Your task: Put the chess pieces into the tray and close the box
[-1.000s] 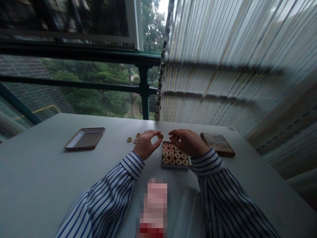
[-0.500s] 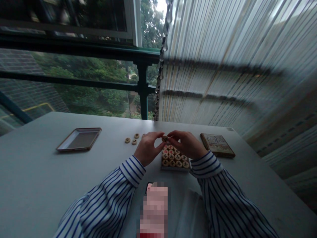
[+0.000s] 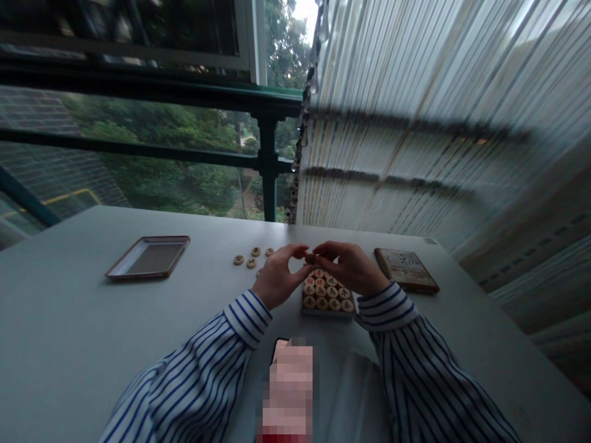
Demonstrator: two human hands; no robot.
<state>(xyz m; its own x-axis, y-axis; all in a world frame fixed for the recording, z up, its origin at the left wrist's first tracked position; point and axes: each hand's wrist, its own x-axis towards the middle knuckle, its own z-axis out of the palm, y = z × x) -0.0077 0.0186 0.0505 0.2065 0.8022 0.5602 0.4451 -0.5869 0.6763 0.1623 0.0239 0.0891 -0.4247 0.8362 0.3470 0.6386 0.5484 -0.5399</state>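
Above the back of a shallow box (image 3: 329, 312), a round wooden Chinese chess piece (image 3: 311, 259) is between the fingertips of both hands. My left hand (image 3: 277, 277) curves its thumb and forefinger around the piece's left side. From the right, my right hand (image 3: 354, 267) pinches it. Rows of Chinese chess pieces (image 3: 322, 290) with red and dark characters fill the visible part of the box. My right hand covers the box's back right part. Several loose pieces (image 3: 252, 263) lie on the table left of my left hand, which partly hides one.
An upturned lid or tray (image 3: 152, 261) lies at the table's left. A flat decorated box (image 3: 406, 269) lies to the right. A phone (image 3: 287, 394), its screen blurred out, is in front of me on the white table (image 3: 69, 326). A string curtain (image 3: 369, 147) hangs behind.
The held piece has turned and its face looks darker now. Both hands have shifted barely to the right, and more of the loose pieces show beside my left hand.
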